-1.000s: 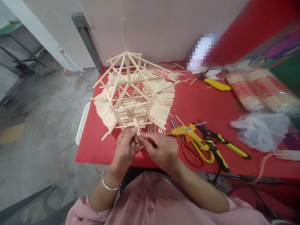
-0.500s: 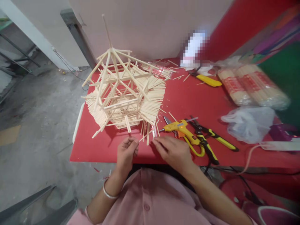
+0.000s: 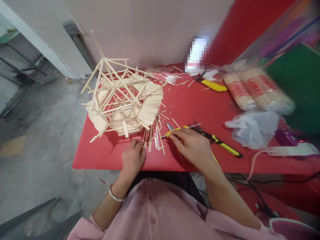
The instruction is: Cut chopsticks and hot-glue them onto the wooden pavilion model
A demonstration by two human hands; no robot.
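Note:
My left hand (image 3: 133, 156) is closed near the table's front edge, pinching a thin wooden stick (image 3: 150, 141) that points up to the right. Over a yellow glue gun (image 3: 169, 133), my right hand (image 3: 193, 145) curls its fingers round the body. The gun's nozzle shows to the left of the fingers; the handle is hidden under the palm. Behind my left hand stands a pavilion-like model (image 3: 118, 96) of wooden sticks, with an open roof frame and a fanned lower eave. Loose sticks (image 3: 150, 138) lie between the model and the gun.
Pliers (image 3: 226, 146) with black and yellow handles lie right of my right hand. A yellow-handled tool (image 3: 213, 85) is farther back. Packs of sticks (image 3: 260, 89) and a white plastic bag (image 3: 255, 128) occupy the right side of the red table (image 3: 100, 158). A lit, blurred-out screen (image 3: 197, 55) stands at the back.
My right hand has moved from beside the loose sticks onto the glue gun and closed round it. The left hand still holds its stick, now turned palm down. The view has shifted slightly.

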